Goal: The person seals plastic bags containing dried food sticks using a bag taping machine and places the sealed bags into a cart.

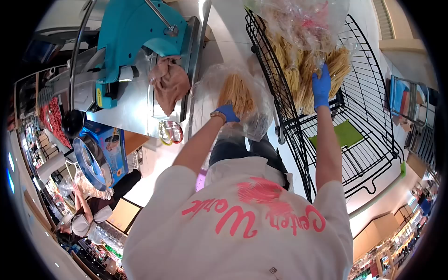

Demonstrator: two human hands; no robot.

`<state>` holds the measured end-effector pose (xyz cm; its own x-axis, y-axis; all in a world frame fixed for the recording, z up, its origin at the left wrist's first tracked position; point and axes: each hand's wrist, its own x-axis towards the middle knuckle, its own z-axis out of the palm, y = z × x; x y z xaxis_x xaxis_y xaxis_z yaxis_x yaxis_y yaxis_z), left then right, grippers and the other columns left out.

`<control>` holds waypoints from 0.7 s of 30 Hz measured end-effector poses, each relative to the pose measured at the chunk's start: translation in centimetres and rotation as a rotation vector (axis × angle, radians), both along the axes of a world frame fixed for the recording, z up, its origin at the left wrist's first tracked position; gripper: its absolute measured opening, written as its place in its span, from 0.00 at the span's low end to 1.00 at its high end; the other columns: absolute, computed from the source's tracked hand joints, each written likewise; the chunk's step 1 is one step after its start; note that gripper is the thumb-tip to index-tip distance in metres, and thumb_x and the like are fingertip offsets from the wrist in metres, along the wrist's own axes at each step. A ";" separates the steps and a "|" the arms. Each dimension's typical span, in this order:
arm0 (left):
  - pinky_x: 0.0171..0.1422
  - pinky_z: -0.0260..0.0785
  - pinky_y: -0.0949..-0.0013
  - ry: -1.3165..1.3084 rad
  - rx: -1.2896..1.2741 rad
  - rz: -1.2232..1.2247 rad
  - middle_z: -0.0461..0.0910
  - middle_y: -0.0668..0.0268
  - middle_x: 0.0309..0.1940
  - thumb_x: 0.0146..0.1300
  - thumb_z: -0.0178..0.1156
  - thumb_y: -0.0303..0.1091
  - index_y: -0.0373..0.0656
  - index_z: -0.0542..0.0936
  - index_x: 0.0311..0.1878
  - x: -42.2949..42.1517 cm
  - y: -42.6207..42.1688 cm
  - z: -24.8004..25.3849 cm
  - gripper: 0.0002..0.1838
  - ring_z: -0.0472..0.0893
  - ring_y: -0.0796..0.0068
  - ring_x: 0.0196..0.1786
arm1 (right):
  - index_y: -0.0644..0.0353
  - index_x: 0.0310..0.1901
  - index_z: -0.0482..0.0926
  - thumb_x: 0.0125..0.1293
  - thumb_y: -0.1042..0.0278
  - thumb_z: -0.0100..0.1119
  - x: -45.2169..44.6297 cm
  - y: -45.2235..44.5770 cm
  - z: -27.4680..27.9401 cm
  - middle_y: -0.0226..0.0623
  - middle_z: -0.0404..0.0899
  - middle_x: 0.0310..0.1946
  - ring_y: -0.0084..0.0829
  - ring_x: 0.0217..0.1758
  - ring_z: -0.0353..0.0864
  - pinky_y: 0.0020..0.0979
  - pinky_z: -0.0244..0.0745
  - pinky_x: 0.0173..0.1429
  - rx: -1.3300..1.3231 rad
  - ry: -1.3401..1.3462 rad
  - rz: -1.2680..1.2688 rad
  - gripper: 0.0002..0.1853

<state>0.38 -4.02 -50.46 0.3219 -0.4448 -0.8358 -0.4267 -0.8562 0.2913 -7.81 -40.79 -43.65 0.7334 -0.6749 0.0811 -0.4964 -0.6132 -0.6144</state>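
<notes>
My left hand (226,113), in a blue glove, is closed at the near end of a bundle of long, thin, yellowish-tan strands (237,95). Around that bundle a large clear plastic bag (262,112) hangs open, in front of my legs. To the right, my blue-gloved right hand (321,87) reaches into a black wire shopping cart (368,81). Its fingers close on a larger pile of similar strands (298,77), though the fingertips are partly hidden. Clear plastic wrapping (303,23) covers the pile's far part.
At left stands a teal machine (133,32) on a metal table, with a brown cloth (170,84) beside it. Rolls of tape (171,132) hang at the table's edge. A green panel (343,134) lies in the cart. Another person (84,219) works at lower left.
</notes>
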 end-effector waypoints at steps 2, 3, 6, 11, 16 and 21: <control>0.57 0.67 0.60 0.079 0.122 -0.044 0.74 0.50 0.51 0.45 0.63 0.53 0.44 0.73 0.55 -1.7 0.3 -2.9 0.34 0.75 0.59 0.54 | 0.62 0.61 0.64 0.61 0.70 0.50 -0.5 2.4 2.8 0.46 0.66 0.58 0.41 0.62 0.63 0.34 0.56 0.65 0.109 -0.123 -0.122 0.25; 0.58 0.66 0.59 -0.132 0.173 -0.052 0.72 0.50 0.53 0.49 0.60 0.53 0.44 0.70 0.58 -3.9 0.9 -2.8 0.35 0.74 0.58 0.55 | 0.61 0.61 0.64 0.61 0.72 0.49 -0.6 4.1 5.5 0.43 0.65 0.59 0.38 0.64 0.61 0.33 0.54 0.66 0.209 -0.197 -0.153 0.24; 0.58 0.66 0.56 -0.286 0.250 0.251 0.71 0.50 0.55 0.56 0.55 0.52 0.45 0.66 0.61 -7.8 3.7 -8.0 0.32 0.73 0.56 0.57 | 0.60 0.60 0.65 0.62 0.77 0.45 -2.2 9.0 11.7 0.38 0.63 0.61 0.31 0.65 0.59 0.30 0.51 0.68 0.362 -0.286 -0.173 0.23; 0.52 0.68 0.55 -0.044 0.142 0.335 0.76 0.46 0.45 0.58 0.52 0.40 0.46 0.71 0.55 -5.3 4.6 -4.6 0.21 0.76 0.49 0.48 | 0.63 0.55 0.70 0.60 0.79 0.45 -5.3 13.5 13.5 0.38 0.69 0.56 0.31 0.59 0.66 0.30 0.56 0.64 0.490 -0.310 -0.062 0.20; 0.46 0.70 0.55 -0.226 -0.386 0.216 0.79 0.52 0.36 0.59 0.52 0.43 0.40 0.79 0.32 -3.1 4.2 -1.9 0.15 0.78 0.49 0.40 | 0.62 0.50 0.74 0.57 0.83 0.47 -5.2 16.0 13.6 0.38 0.75 0.50 0.28 0.52 0.72 0.24 0.67 0.54 0.550 -0.256 0.153 0.18; 0.37 0.70 0.69 0.068 -0.633 0.596 0.80 0.60 0.28 0.57 0.57 0.33 0.38 0.80 0.38 1.8 1.0 8.2 0.10 0.78 0.67 0.31 | 0.64 0.56 0.70 0.54 0.82 0.53 -3.1 18.9 12.0 0.45 0.70 0.55 0.36 0.59 0.69 0.28 0.63 0.61 0.860 -0.182 0.419 0.24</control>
<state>2.15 -2.98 -42.27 0.6073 -0.6053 -0.5146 0.0770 -0.5998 0.7964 -10.91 -21.91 -31.69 0.9527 -0.2438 -0.1814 -0.1930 -0.0242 -0.9809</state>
